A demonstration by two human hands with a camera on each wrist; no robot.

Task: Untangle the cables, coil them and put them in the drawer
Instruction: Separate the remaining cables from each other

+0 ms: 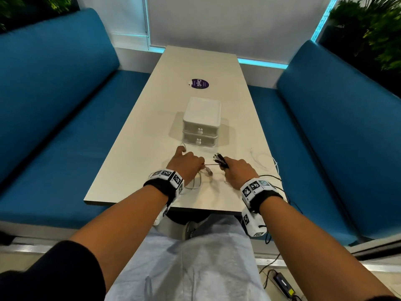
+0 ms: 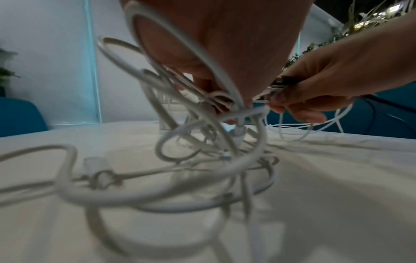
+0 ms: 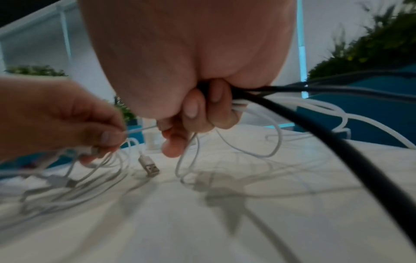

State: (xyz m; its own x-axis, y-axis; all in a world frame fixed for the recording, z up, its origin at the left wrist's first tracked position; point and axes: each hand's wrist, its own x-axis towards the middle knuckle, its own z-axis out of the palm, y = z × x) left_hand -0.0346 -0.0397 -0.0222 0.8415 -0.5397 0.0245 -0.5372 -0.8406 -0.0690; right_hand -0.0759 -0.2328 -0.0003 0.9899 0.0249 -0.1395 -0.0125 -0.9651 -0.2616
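Note:
A tangle of white cables (image 2: 202,160) lies on the near end of the table (image 1: 195,61). My left hand (image 1: 186,164) pinches white cable strands (image 3: 135,130) just above the tabletop. My right hand (image 1: 236,170) grips a bundle of black and white cables (image 3: 281,99) with the plug ends (image 1: 219,159) sticking out toward the drawer unit. A taut white strand (image 1: 209,164) runs between the two hands. A USB plug (image 3: 149,165) hangs down between them. The white two-drawer unit (image 1: 201,122) stands behind the hands, both drawers closed.
Thin white cable loops (image 1: 269,161) lie at the table's right edge. A purple round sticker (image 1: 200,84) sits farther back. Blue sofas (image 1: 54,105) flank the table. A black power adapter (image 1: 283,283) lies on the floor.

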